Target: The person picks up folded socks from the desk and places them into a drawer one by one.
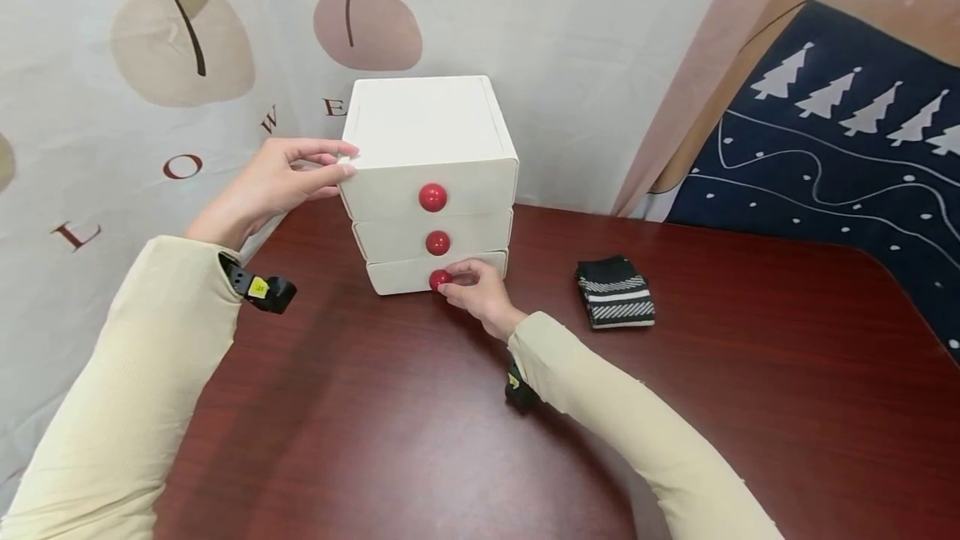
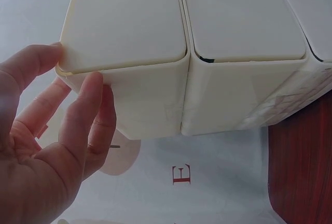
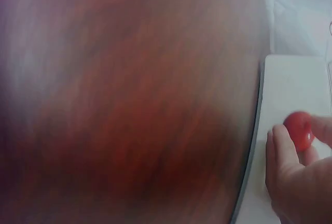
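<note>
On the dark red table (image 1: 375, 440), close to the wall cloth (image 1: 97, 132), a white drawer unit (image 1: 427, 132) with three stacked drawers is seen, each fitted with a red knob. The bottom knob (image 1: 438, 279) is pinched by the right hand (image 1: 476, 294), with thumb and fingers curled round it; the same grasp is shown, blurred, in the right wrist view, where the knob (image 3: 298, 129) is met by the fingers (image 3: 282, 156). The bottom drawer (image 1: 401, 273) is seen about flush with those above. The unit's upper left corner is touched by the left hand (image 1: 281, 186), whose fingers are held nearly straight and grasp nothing; in the left wrist view the fingertips (image 2: 93, 86) are laid against the side of the unit (image 2: 155, 42). Folded black socks (image 1: 615, 292) with white stripes are found to the right, well apart from the unit. Both arms are covered by cream sleeves (image 1: 142, 382).
</note>
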`<state>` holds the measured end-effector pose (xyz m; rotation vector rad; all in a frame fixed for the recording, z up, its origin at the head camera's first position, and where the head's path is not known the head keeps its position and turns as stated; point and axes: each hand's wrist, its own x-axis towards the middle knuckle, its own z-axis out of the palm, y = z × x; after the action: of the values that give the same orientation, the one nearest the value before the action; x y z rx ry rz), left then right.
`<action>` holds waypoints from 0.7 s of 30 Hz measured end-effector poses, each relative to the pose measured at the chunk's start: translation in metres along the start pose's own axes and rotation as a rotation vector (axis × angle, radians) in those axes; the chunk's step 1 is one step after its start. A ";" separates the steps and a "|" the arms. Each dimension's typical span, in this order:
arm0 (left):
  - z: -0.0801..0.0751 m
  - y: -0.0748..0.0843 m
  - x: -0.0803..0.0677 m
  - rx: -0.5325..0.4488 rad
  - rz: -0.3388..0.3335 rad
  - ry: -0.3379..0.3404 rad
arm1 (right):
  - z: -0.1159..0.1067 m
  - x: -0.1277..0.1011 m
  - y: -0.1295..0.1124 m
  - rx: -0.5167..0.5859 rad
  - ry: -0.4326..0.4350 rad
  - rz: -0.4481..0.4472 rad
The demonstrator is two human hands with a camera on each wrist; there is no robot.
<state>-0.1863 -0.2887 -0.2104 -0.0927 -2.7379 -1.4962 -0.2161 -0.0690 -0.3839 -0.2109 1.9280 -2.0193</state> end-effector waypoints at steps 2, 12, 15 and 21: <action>-0.001 0.000 -0.001 -0.004 -0.004 0.001 | 0.004 0.000 0.000 -0.002 0.030 -0.011; 0.001 -0.001 0.000 0.010 -0.007 0.011 | 0.009 0.000 0.006 0.007 0.119 -0.008; 0.001 0.000 -0.001 0.026 -0.006 0.012 | 0.009 0.000 0.006 0.022 0.122 -0.004; -0.001 0.001 -0.002 0.035 -0.008 0.012 | 0.009 -0.005 0.004 0.017 0.126 -0.003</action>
<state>-0.1845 -0.2890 -0.2088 -0.0712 -2.7571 -1.4447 -0.2076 -0.0760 -0.3871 -0.0846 1.9850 -2.0961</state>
